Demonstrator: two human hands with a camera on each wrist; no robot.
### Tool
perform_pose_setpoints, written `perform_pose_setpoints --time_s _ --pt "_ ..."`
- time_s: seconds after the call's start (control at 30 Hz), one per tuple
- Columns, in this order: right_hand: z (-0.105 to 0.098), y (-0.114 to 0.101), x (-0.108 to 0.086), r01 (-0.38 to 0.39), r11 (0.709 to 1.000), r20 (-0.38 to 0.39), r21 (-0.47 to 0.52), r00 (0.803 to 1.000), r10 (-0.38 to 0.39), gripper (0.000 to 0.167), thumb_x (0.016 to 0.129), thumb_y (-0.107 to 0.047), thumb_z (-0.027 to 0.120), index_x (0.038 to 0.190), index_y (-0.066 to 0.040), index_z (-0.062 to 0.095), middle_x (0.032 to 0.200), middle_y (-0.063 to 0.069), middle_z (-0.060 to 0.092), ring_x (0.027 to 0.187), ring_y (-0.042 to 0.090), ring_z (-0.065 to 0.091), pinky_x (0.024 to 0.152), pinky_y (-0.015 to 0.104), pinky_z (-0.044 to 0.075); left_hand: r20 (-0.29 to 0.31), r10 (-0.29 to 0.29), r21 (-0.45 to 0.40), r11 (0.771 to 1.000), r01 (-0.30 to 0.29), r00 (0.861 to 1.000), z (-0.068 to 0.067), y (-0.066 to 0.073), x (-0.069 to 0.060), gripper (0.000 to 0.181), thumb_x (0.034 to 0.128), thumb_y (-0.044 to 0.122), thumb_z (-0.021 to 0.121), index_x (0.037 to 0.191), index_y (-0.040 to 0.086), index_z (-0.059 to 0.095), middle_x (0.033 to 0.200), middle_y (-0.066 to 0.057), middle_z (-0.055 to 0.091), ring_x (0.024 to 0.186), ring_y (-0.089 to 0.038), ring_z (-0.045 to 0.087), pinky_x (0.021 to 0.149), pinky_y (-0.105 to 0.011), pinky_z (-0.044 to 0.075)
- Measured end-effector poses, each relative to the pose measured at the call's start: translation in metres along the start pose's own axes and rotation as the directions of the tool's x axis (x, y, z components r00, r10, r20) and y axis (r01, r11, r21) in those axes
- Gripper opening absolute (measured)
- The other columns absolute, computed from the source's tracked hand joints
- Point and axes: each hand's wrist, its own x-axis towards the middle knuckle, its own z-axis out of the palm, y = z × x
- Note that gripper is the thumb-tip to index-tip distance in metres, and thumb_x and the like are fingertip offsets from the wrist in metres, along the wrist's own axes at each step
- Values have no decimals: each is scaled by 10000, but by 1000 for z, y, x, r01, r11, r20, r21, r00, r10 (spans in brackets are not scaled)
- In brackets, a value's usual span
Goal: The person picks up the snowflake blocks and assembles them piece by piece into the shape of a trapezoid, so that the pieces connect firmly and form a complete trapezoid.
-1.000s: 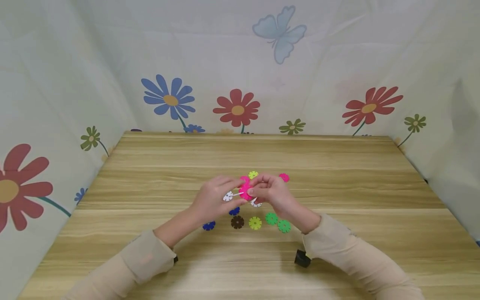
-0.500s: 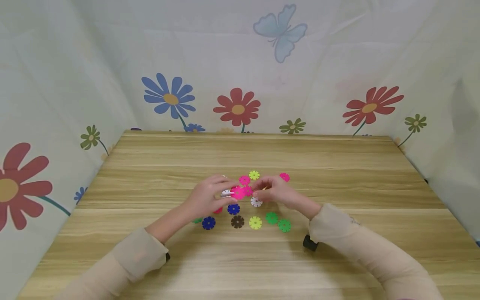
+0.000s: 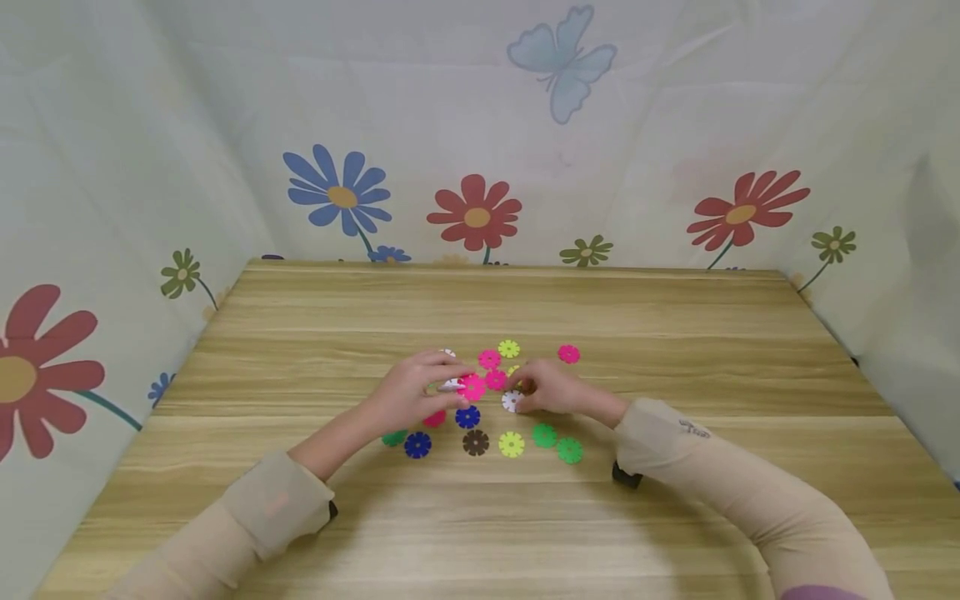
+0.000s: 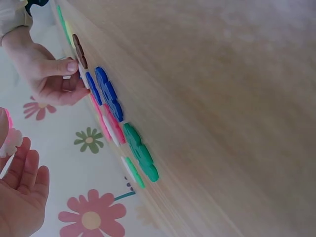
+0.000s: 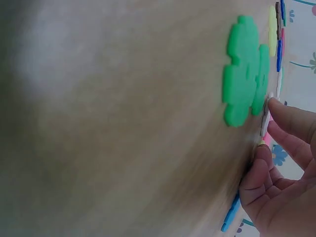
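Note:
Between the thumb and fingers of my left hand [image 3: 416, 387] is a pink notched disc [image 3: 472, 387] joined to white pieces [image 3: 452, 384], held above the table; the left wrist view shows pink and white parts [image 4: 11, 140] at its left edge. My right hand [image 3: 553, 388] is down at the table, thumb and fingertips at the edge of a white disc [image 3: 512, 402]. In the right wrist view the thumb of that hand [image 5: 286, 173] touches a thin white disc edge [image 5: 266, 116]. A loose pink disc [image 3: 496, 380] lies between the hands.
Discs lie around the hands: blue [image 3: 417, 445], brown [image 3: 476, 442], yellow [image 3: 512, 444], green [image 3: 569, 451] nearer the body, pink [image 3: 568, 354] and yellow [image 3: 508, 348] farther back. A flowered cloth [image 3: 630, 150] stands behind the wooden table [image 3: 480, 533].
My right hand has let go of the pink pieces and moved down and right to the white disc. My left hand has shifted slightly left with its pink and white pieces.

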Motion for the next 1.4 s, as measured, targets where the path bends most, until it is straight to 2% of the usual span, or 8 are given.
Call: perform_pose_setpoints --time_s 0.17,0.37,0.57,0.67,0.83,0.97,1.1,1.4 --pt "2 -1 0 -31 998 -17 -46 999 30 263 733 -130 705 986 -79 651 853 48 604 787 142 515 690 261 441 9 -3 -7 1000 3 1000 -1 1 0 398 765 326 661 1115 142 623 1090 -26 623 1009 -170 571 824 -307 492" --pt "2 -4 -2 -28 998 -44 -56 999 25 221 718 -114 713 899 -98 588 766 18 560 705 128 492 624 234 418 11 -12 0 1000 12 1000 -1 1 -1 398 763 327 664 1116 149 623 1098 -27 620 1026 -177 565 837 -320 487" --pt "2 -4 -5 -21 997 -65 72 998 26 202 716 -10 674 870 -68 557 725 35 536 653 117 479 564 214 422 10 -22 8 1000 22 1000 -1 0 0 401 757 329 670 1108 140 629 1095 -31 620 1017 -176 568 834 -319 487" --pt "0 -4 -7 -23 970 -62 243 997 39 174 732 57 621 874 -10 546 719 74 524 620 127 514 537 233 467 10 -23 3 1000 23 1000 -1 0 0 402 755 331 671 1106 138 629 1096 -32 620 1016 -176 569 834 -319 487" --pt "-6 -10 -12 -10 879 -98 477 993 64 139 773 81 571 903 56 527 758 92 503 618 143 577 580 338 535 9 -41 -8 999 41 999 0 1 -1 393 761 322 666 1110 147 625 1101 -32 616 1019 -177 566 832 -325 488" --pt "-12 -21 -18 31 846 -165 532 984 68 138 785 67 576 917 62 533 798 90 517 661 175 599 636 413 534 -7 -55 -26 998 55 998 1 2 -1 371 770 284 667 1108 138 625 1083 -43 622 1004 -182 571 817 -324 494" --pt "-15 -34 -24 54 835 -207 548 976 73 142 796 48 574 933 56 537 811 105 555 693 238 628 632 445 520 -21 -63 -50 997 62 998 1 5 0 367 765 263 677 1106 137 627 1063 -47 629 993 -185 574 818 -330 493" --pt "-15 -54 -33 146 831 -273 537 962 7 122 801 60 564 919 67 535 817 189 570 753 436 601 589 369 528 -18 -56 -77 996 55 998 2 10 2 370 770 278 668 1096 109 629 1071 -50 635 998 -176 576 844 -314 483"
